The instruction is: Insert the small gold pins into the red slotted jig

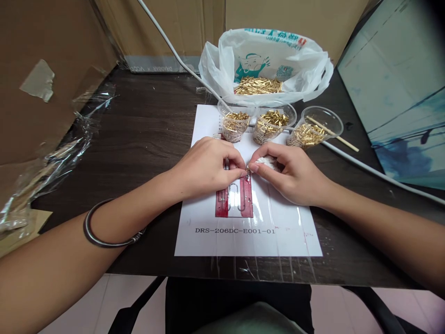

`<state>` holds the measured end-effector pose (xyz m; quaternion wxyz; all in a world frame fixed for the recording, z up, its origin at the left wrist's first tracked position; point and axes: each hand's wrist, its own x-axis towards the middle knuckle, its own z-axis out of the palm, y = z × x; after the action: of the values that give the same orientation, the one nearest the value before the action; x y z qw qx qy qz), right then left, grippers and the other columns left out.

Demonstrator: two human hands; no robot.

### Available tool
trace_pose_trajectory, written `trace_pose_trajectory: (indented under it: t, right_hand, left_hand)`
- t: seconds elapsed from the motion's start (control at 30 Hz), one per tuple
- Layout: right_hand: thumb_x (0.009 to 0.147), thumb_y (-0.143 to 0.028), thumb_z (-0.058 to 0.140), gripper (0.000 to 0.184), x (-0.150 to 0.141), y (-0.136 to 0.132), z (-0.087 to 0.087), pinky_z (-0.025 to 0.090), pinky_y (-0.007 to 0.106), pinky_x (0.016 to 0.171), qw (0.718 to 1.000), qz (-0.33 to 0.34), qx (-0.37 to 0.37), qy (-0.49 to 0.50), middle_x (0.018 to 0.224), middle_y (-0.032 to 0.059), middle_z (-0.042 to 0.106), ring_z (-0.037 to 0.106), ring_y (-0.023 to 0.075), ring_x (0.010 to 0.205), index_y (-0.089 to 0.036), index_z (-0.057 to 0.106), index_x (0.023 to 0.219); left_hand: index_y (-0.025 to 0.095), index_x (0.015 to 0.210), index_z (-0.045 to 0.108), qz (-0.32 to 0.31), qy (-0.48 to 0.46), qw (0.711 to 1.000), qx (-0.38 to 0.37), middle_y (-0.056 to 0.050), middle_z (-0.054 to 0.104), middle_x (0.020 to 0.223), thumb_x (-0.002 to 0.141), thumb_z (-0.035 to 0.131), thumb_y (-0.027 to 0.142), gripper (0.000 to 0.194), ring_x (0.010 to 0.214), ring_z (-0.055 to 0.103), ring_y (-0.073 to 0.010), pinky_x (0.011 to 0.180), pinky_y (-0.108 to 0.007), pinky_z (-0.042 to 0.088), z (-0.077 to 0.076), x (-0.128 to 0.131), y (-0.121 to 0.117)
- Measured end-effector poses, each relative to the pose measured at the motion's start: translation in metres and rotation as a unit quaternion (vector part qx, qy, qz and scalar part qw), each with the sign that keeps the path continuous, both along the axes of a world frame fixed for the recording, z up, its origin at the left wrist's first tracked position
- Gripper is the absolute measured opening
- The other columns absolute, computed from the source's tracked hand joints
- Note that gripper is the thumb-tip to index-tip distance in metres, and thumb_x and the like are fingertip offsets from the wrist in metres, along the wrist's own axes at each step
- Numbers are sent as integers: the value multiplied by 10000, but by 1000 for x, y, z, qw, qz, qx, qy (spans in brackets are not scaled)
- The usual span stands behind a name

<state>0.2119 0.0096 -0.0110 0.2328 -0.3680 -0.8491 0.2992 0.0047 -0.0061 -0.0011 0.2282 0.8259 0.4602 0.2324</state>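
Over a printed white sheet (198, 206), my left hand (215, 167) and my right hand (290, 172) almost meet at the fingertips. Thumb and forefinger of each are pinched together. A tiny metallic piece seems to sit between them, too small to make out. Something white and crumpled, like tissue (267, 161), is tucked inside the curled fingers of my right hand. Below the fingertips lies a red-and-white printed picture (246, 202) on the sheet, partly hidden by my left hand. Small specks are scattered on it.
Behind my hands stand a left plastic cup (235, 124), a middle cup (271, 125) and a right cup (309, 132), all holding small gold-coloured pins. A wooden stick (342, 140) leans out of the right one. Farther back sits a plastic bag (219, 74) with longer gold pins. A white cable (382, 175) crosses the table.
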Motion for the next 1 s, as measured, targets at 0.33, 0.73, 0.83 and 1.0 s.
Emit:
trace_pose_trajectory:
  t: [0.33, 0.73, 0.83, 1.0]
  right_hand:
    - [869, -341, 590, 177, -1, 0, 0, 236, 232, 440, 1000, -15, -10, -14, 541, -55, 448, 316, 65, 451, -169, 631, 867]
    - [852, -323, 610, 149, 0, -1, -2, 249, 233, 444, 1000, -13, 2, -12, 555, -47, 480, 332, 71, 459, -174, 626, 856]
    - [858, -340, 604, 165, 0, 0, -2, 248, 235, 441, 1000, -13, -3, -17, 555, -45, 483, 332, 74, 458, -177, 628, 867]
    - [858, -355, 604, 182, 0, -1, -1, 258, 237, 446, 1000, -11, -11, -18, 604, -29, 541, 359, 73, 468, -177, 631, 883]
  left_hand:
    - [192, 744, 754, 7, 3, 1000, -2, 4, 680, 665, 750, 697, 248, 80, 625, 562, -113, 616, -264, 399, -2, 0, 1]
    - [191, 746, 748, -11, 4, 1000, 8, 0, 698, 705, 746, 672, 214, 79, 658, 594, -126, 630, -266, 419, -1, -1, 1]
    - [192, 749, 750, -12, 3, 1000, 10, 0, 697, 706, 749, 669, 216, 84, 660, 595, -125, 629, -266, 419, -1, 0, 1]
    - [191, 757, 755, -13, -2, 1000, 2, 4, 699, 713, 742, 677, 206, 81, 669, 596, -122, 631, -264, 421, -1, -1, 1]
